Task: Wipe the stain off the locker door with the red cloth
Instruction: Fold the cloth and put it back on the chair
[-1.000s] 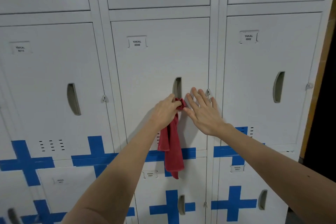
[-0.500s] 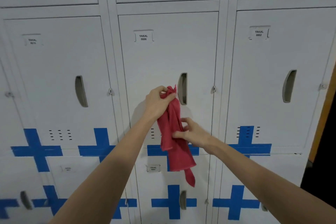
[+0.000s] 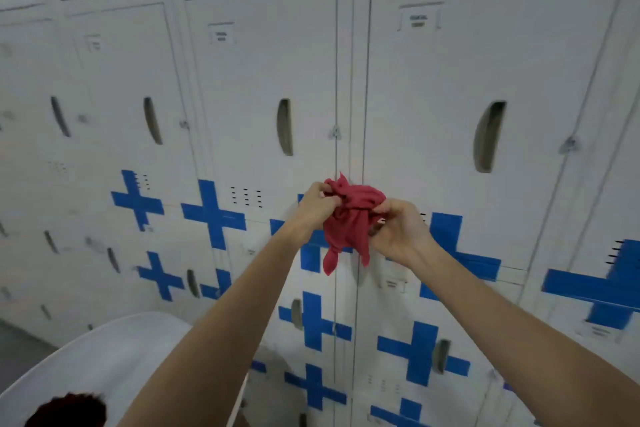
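Note:
The red cloth (image 3: pixel 351 218) is bunched into a ball between both hands, with two corners hanging down. My left hand (image 3: pixel 317 210) pinches its left side and my right hand (image 3: pixel 398 230) grips its right side. The bundle is held in front of the seam between two white locker doors, one to the left (image 3: pixel 263 80) and one to the right (image 3: pixel 485 55), below their recessed handles. No stain shows on the doors; the picture is blurred.
White lockers with blue tape crosses (image 3: pixel 213 213) fill the wall in several rows. A white rounded object (image 3: pixel 104 364) with a dark red patch stands at the bottom left, close under my left forearm.
The cloth hung long from my left hand; now both hands have gathered it into a ball, lower down. The view has swung left and down, bringing the white object into sight.

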